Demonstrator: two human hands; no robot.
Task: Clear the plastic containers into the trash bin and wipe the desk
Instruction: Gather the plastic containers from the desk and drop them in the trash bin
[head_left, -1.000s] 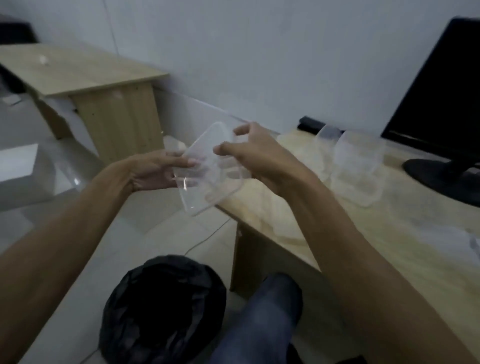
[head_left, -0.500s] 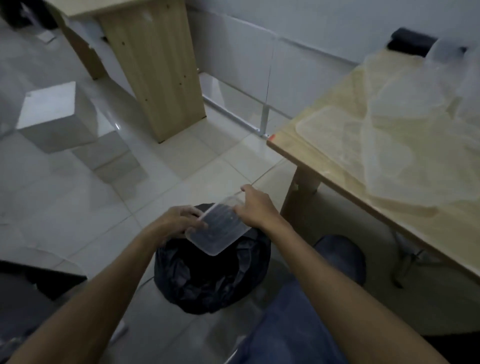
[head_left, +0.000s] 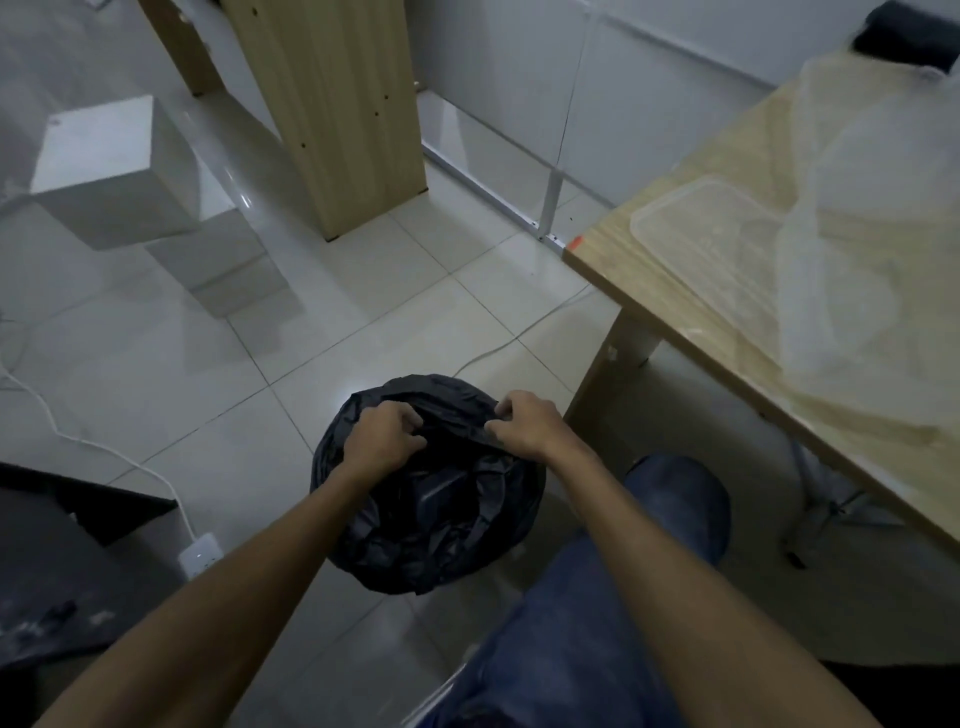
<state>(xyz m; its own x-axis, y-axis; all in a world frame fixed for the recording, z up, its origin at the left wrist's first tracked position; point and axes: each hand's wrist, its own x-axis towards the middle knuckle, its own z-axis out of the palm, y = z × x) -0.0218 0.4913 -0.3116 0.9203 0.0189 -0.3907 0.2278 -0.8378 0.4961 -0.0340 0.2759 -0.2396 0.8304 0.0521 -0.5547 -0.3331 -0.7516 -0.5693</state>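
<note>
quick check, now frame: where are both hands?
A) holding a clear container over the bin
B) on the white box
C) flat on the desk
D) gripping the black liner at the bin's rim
D: the left hand and right hand both curl their fingers into the black liner at the bin's far rim; neither holds a container.

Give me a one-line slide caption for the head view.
Both hands, left and right, grip the black bag lining the trash bin; a clear lid lies on the desk.

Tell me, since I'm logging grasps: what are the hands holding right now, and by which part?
Both hands, left and right, pinch the black bin bag at its far rim over the trash bin.
</note>
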